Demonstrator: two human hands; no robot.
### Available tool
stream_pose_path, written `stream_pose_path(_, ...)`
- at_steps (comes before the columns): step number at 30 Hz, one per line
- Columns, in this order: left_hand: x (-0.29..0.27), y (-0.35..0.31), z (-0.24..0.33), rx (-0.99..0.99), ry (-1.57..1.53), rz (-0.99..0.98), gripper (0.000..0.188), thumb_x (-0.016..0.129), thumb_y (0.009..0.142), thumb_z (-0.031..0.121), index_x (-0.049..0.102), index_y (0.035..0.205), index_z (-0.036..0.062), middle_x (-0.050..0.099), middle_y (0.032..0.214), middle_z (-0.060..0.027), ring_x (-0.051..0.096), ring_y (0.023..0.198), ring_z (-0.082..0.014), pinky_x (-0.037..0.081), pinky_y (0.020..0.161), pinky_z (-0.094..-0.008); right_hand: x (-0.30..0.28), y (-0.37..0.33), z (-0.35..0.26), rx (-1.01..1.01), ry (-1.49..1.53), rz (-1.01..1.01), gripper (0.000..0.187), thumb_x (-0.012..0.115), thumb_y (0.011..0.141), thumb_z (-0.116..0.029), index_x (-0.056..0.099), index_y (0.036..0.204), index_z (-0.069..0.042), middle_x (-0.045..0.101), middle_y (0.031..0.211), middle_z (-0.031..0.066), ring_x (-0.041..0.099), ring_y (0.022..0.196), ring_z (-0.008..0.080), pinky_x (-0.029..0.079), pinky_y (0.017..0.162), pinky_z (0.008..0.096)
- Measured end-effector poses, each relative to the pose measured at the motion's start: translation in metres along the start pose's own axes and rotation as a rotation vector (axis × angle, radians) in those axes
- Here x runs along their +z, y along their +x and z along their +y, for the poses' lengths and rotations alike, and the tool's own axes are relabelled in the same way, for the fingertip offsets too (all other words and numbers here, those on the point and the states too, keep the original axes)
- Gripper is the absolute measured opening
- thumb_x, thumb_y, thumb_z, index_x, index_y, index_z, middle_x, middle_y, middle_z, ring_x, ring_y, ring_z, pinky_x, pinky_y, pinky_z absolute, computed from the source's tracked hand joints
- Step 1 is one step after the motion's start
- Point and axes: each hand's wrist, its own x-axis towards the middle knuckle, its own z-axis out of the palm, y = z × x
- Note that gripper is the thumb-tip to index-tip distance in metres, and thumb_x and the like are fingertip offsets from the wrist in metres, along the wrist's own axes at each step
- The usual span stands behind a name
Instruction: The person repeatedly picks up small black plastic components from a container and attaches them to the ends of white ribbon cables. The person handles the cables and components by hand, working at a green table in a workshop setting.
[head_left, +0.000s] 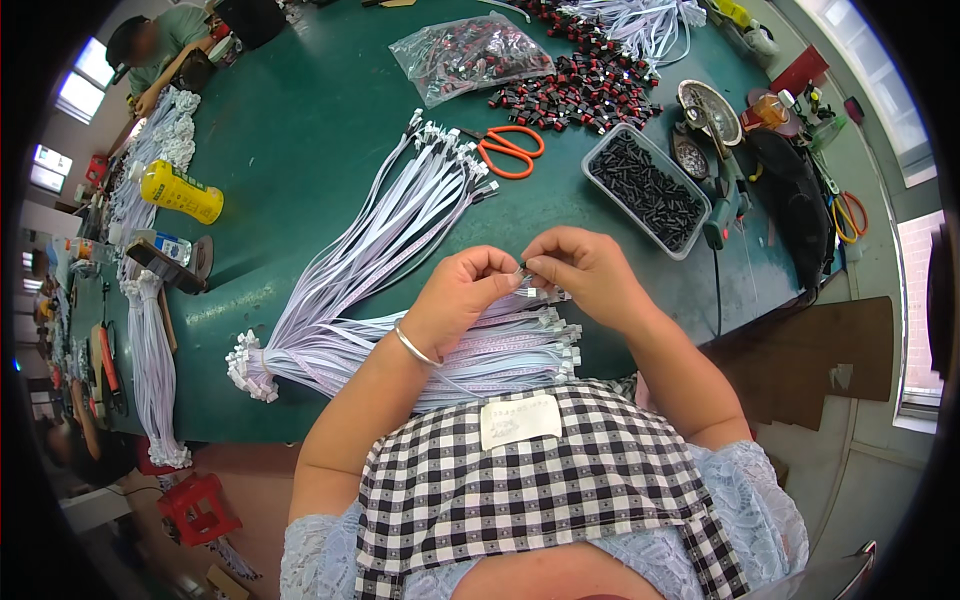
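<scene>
In front of my chest, my left hand (468,292) and my right hand (582,272) meet fingertip to fingertip, both pinched closed. A tiny dark piece (524,267) shows between them, at the end of a thin white cable; which fingers grip which part is hard to see. Under my hands lies a fan of white flat cables (430,350) with white connectors at the right ends. Another spread of these cables (365,235) runs up and away, its far ends dark-tipped. Both spreads come together at a cluster of white connectors (255,366) on the left.
A clear plastic tub (632,218) of small black sleeves stands right of my hands. Orange-handled scissors (513,152), a plastic bag (465,60) and a pile of black-and-red connectors (590,90) lie farther back. A yellow bottle (182,192) is left; a co-worker (178,32) sits at the far left.
</scene>
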Motion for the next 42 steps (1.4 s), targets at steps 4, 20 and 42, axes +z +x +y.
stream_pose_path(4,0.000,-0.001,0.002,-0.020,0.008,0.003,0.010,0.064,0.085,0.011,0.060,0.094,0.0059,0.052,0.072,0.0076,0.038,0.057,0.0008,0.029,0.050,-0.0141,0.002,0.000,0.001,-0.037,-0.016,-0.003,0.009,0.060,0.087,-0.006,0.064,0.090,0.002,0.062,0.073,0.0022,0.055,0.064,0.0062,0.047,0.057,0.0214)
stream_pose_path(20,0.000,-0.001,0.004,-0.015,0.026,-0.045,0.009,0.063,0.085,0.010,0.060,0.092,0.0059,0.052,0.072,0.0074,0.038,0.057,0.0014,0.028,0.050,-0.0143,-0.001,0.001,-0.006,-0.312,-0.438,-0.014,0.007,0.059,0.086,-0.002,0.062,0.091,0.002,0.064,0.078,0.0044,0.059,0.069,0.0078,0.048,0.061,0.0211)
stream_pose_path(42,0.000,0.000,-0.003,0.025,0.086,0.002,0.011,0.063,0.084,0.005,0.060,0.094,0.0031,0.057,0.081,0.0040,0.046,0.068,-0.0010,0.037,0.059,-0.0156,0.000,-0.001,-0.015,-0.304,-0.604,0.001,0.010,0.059,0.081,-0.009,0.063,0.088,-0.001,0.064,0.083,0.0131,0.061,0.079,0.0308,0.049,0.070,0.0378)
